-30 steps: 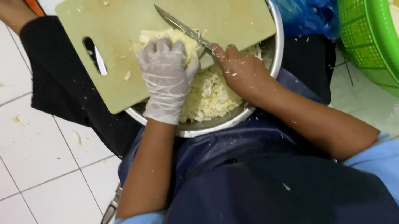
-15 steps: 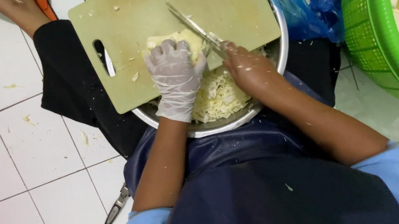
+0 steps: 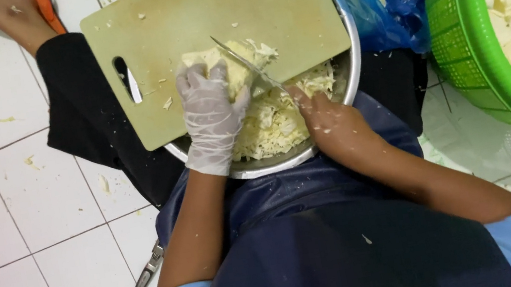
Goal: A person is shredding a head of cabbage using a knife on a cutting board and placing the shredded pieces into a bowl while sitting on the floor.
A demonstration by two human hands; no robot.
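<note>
My gloved left hand (image 3: 213, 119) presses down on a wedge of cabbage (image 3: 225, 72) at the near edge of the green cutting board (image 3: 205, 19), fingers curled over it. My bare right hand (image 3: 330, 127) is closed around the handle of a knife (image 3: 249, 67), whose blade slants across the wedge; the handle itself is hidden in my fist, I think. The board lies across a metal bowl (image 3: 286, 158) holding shredded cabbage (image 3: 273, 123). A green basket (image 3: 469, 43) of cabbage leaves stands to my right.
</note>
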